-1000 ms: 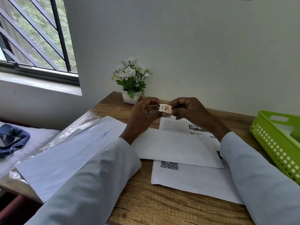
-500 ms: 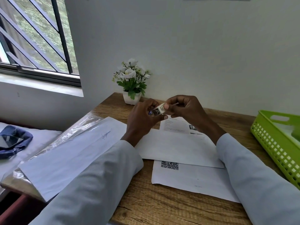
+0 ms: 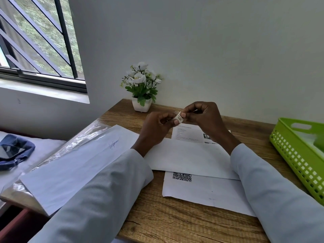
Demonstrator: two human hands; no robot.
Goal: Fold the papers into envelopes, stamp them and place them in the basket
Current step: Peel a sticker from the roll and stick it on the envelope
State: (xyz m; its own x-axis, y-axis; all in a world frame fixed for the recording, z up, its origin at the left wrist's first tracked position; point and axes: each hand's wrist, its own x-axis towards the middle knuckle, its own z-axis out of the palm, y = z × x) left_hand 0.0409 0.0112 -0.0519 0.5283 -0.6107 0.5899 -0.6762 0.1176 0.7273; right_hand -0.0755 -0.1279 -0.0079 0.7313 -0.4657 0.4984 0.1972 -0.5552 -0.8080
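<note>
Not much you can actually read here. The bottom sheet (image 3: 206, 192) has a QR code (image 3: 182, 176) in its top left corner. The long envelope (image 3: 73, 165) carries a blue pen scribble (image 3: 113, 144), illegible. The printed page (image 3: 188, 135) and your stamp (image 3: 179, 117) show print too tiny to read.

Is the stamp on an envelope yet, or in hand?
In hand: both hands pinch the stamp above the envelope, not touching it.

- My left hand (image 3: 156, 127) is raised over the desk's far edge, fingers curled, thumb and fingertips pinching.
- My right hand (image 3: 204, 115) meets it fingertip to fingertip, likewise curled and pinching.
- Both sleeved forearms angle inward from the near corners.
</note>
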